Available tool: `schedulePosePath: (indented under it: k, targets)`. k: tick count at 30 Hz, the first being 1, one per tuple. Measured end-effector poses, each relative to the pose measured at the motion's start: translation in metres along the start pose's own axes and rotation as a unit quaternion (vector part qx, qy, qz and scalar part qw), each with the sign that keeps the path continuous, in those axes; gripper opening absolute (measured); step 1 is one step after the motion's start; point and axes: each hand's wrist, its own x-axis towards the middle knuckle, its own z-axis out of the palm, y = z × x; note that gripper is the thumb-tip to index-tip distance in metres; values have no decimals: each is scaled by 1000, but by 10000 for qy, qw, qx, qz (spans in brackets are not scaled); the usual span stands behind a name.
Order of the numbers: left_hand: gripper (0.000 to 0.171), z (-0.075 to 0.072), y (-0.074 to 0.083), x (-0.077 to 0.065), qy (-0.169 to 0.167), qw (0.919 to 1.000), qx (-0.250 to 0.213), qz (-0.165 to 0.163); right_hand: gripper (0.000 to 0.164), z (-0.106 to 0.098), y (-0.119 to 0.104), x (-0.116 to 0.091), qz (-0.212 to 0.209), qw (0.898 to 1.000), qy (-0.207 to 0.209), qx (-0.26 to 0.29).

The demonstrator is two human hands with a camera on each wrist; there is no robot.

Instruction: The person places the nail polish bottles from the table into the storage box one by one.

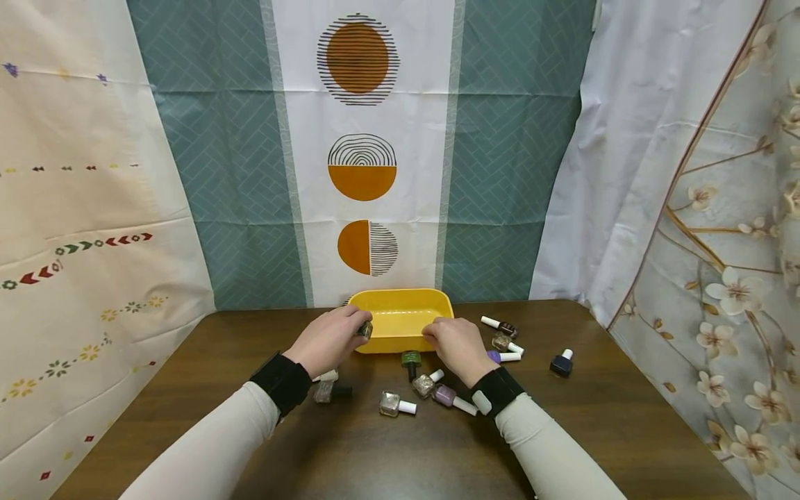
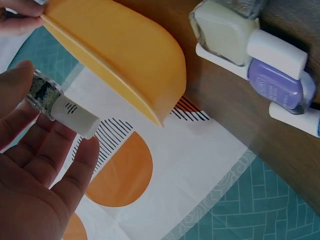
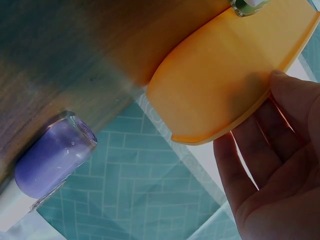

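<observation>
My left hand [image 1: 330, 342] is at the left side of a yellow plastic tub [image 1: 390, 344]. It pinches a small nail polish bottle [image 2: 44, 94] with dark and pale glitter and a white cap [image 2: 75, 117], held tilted between thumb and fingers. On the tub's near right side, my right hand [image 1: 459, 348] grips the rim, thumb on the outer wall and fingers over the edge, as the right wrist view shows. Just in front of the tub lies a green nail polish bottle [image 1: 411, 359] with a black cap. A purple bottle [image 3: 55, 155] lies near the right hand.
Several bottles lie on the brown table [image 1: 300, 458]: a clear glittery one [image 1: 389, 404], a mauve one [image 1: 445, 396] and a black-capped one [image 1: 323, 392]. Farther right stands a dark navy bottle [image 1: 561, 364]. Behind the table hangs a patterned curtain [image 1: 512, 173].
</observation>
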Motion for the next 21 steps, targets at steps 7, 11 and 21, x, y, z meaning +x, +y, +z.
schedulePosePath:
  k: [7,11,21]
  targets:
    - [37,4,-3,13,-69,9997,-56,-232,6,-1,0,0,-19,10000,7,-42]
    - [34,8,-4,19,-90,9991,-135,-403,5,0,0,0,-37,10000,4,-36]
    - [28,22,-12,33,-112,9986,-73,-520,3,0,0,-2,-47,10000,28,-37]
